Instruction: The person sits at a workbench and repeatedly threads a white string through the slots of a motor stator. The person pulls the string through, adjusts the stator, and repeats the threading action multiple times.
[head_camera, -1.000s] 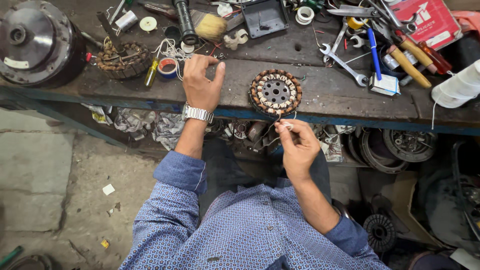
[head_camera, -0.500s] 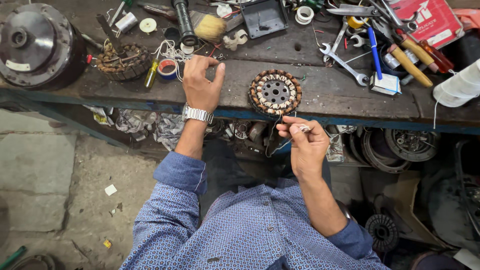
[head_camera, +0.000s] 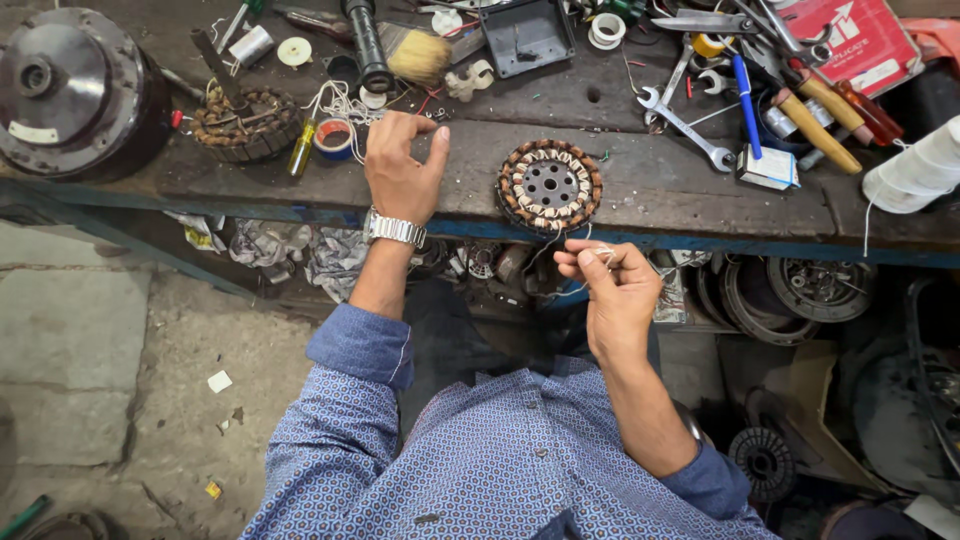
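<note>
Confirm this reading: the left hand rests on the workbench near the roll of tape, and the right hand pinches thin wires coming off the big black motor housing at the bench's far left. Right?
Not quite. The head view shows the right hand pinching thin wires that come off the round copper-wound stator at the bench's front edge, not the black motor housing. The left hand does rest on the workbench near the roll of tape.

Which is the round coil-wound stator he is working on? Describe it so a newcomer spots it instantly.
Start at the long dark workbench and follow its blue front edge to the middle. The stator lies flat there, just above the right hand, which pinches thin wire. Unlike the darker wound ring at the left, it has a grey perforated hub ringed by copper coils.
</note>
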